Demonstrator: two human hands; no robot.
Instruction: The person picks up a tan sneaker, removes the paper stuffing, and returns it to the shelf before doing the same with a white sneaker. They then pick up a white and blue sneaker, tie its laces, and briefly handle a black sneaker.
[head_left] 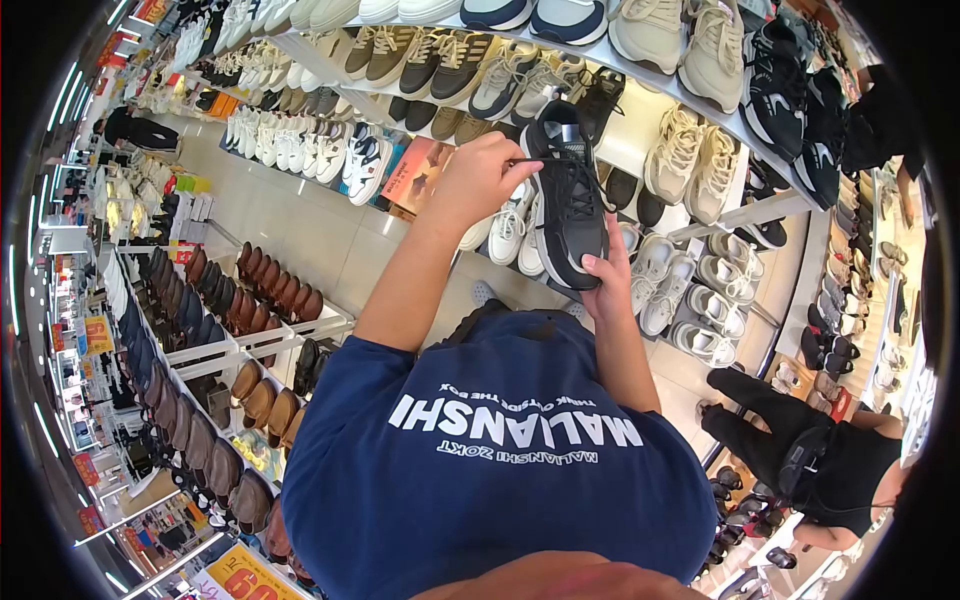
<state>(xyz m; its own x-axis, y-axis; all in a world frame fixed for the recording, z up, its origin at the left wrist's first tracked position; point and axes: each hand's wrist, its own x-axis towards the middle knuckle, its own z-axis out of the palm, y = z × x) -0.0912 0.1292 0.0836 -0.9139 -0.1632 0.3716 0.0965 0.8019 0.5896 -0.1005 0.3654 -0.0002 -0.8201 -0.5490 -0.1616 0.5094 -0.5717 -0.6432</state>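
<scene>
A black sneaker with a dark grey toe and white-edged sole is held in front of my chest, its opening pointing away from me. My right hand grips it near the toe, the thumb on the upper and the other fingers partly hidden behind the shoe. On the other side, my left hand is closed in a pinch on a black shoelace, drawn out sideways from the top of the lacing. Just beyond the shoe are shelves of sneakers, with white sneakers close beneath it.
A white shelf with beige sneakers stands ahead, an orange shoebox on the lower level. Racks of brown leather shoes line the left. A person in black is at the right. Tiled floor runs between the displays.
</scene>
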